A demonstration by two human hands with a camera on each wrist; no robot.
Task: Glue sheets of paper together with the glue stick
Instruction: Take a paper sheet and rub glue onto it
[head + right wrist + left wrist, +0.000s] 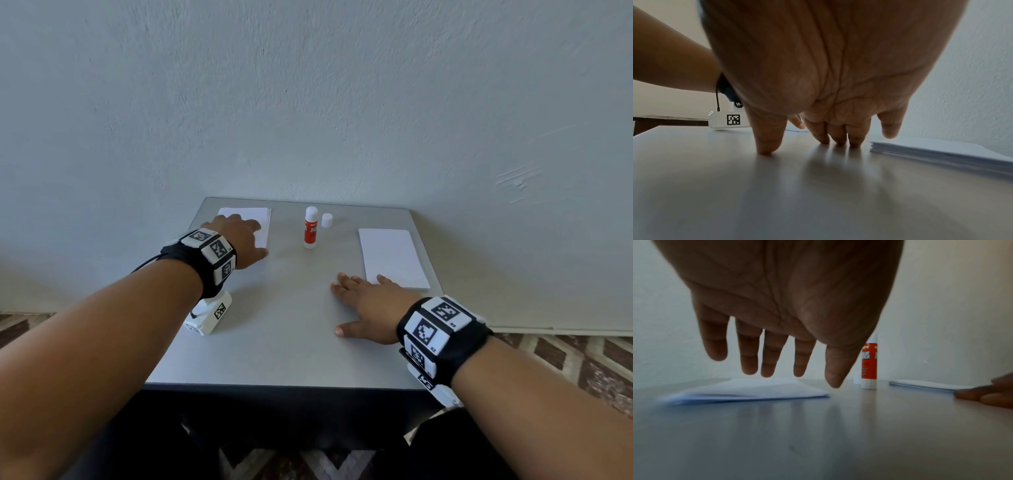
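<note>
A red and white glue stick [311,227] [869,365] stands upright and uncapped at the back middle of the grey table [281,329]. Its white cap [326,220] stands just to its right. A stack of white paper [260,222] [748,391] lies at the back left. My left hand [239,240] [774,363] hovers over that stack with straight fingers spread, holding nothing. A second paper stack [392,257] [945,151] lies at the right. My right hand [366,301] [818,142] rests flat, fingertips on the table, beside that stack's near left corner.
A pale wall rises directly behind the table's far edge. The table's front edge [281,385] is close to my body, with patterned floor on both sides. White wrist camera housings [209,317] hang under my wrists near the tabletop.
</note>
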